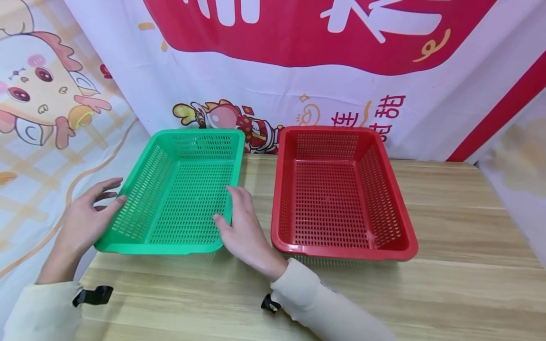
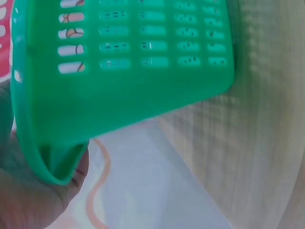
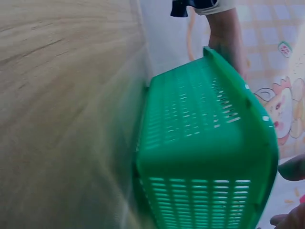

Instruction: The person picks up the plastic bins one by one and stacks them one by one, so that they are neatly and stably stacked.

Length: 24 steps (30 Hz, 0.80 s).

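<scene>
A green perforated basket [image 1: 192,203] stands upright on the left of the wooden table, with nothing in it. My left hand [image 1: 87,220] is at its left rim, fingers slightly bent and spread, thumb near the edge; the left wrist view shows that hand [image 2: 33,195] behind the rim corner of the basket [image 2: 114,95]. At the right rim is my right hand [image 1: 245,227], thumb over the inner side and fingers along the edge. In the right wrist view its fingertips [image 3: 291,168] are beside the basket [image 3: 200,162]; whether they touch it I cannot tell.
An empty red perforated basket [image 1: 328,203] stands right of the green one, a narrow strip of table between them. The wooden table [image 1: 460,246] extends right and in front. A printed cloth [image 1: 264,85] hangs behind, and patterned cloth [image 1: 38,156] lies along the left side.
</scene>
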Each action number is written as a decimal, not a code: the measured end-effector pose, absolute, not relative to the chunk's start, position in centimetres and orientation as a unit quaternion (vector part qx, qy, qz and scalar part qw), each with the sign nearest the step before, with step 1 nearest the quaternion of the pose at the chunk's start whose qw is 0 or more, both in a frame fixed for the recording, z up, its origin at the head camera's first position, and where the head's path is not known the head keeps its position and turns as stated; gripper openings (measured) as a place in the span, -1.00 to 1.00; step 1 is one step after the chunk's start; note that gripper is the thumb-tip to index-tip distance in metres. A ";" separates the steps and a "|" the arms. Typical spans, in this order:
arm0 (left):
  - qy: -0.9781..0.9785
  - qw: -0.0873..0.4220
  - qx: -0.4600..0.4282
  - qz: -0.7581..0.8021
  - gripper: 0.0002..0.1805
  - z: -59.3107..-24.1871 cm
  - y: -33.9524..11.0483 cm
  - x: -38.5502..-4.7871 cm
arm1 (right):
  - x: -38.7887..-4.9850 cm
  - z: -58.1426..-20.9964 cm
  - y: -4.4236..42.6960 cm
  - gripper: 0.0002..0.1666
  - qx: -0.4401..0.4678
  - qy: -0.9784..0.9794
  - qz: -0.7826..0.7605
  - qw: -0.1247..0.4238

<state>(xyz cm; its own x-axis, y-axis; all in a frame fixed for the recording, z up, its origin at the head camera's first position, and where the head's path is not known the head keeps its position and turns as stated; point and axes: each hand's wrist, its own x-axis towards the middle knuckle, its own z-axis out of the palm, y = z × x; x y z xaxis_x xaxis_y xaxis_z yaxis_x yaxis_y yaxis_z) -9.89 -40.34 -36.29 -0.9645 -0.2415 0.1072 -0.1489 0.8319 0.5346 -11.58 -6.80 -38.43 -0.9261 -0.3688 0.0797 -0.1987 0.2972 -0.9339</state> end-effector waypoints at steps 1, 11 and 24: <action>-0.954 0.081 0.099 -0.271 -0.33 -36.4 -40.5 -10.0 | -11.6 -38.7 -6.9 -0.16 -0.173 0.799 -0.571 0.075; -0.949 0.032 0.076 -0.306 -0.32 -38.0 -42.5 -10.4 | -12.6 -40.7 -8.0 -0.18 -0.162 0.774 -0.609 0.055; -0.890 -0.024 0.049 -0.453 -0.40 -39.8 -44.6 -10.1 | -13.4 -42.0 -8.7 -0.22 -0.147 0.766 -0.623 0.062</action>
<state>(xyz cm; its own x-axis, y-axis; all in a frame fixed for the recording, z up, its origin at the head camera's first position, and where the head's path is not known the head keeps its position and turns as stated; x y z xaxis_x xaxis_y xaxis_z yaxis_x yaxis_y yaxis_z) -10.12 -44.60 -39.77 -0.9940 -0.0663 -0.0872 -0.1095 0.5841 0.8043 -13.36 -8.67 -42.00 -0.9494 -0.3017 0.0878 -0.1475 0.1812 -0.9723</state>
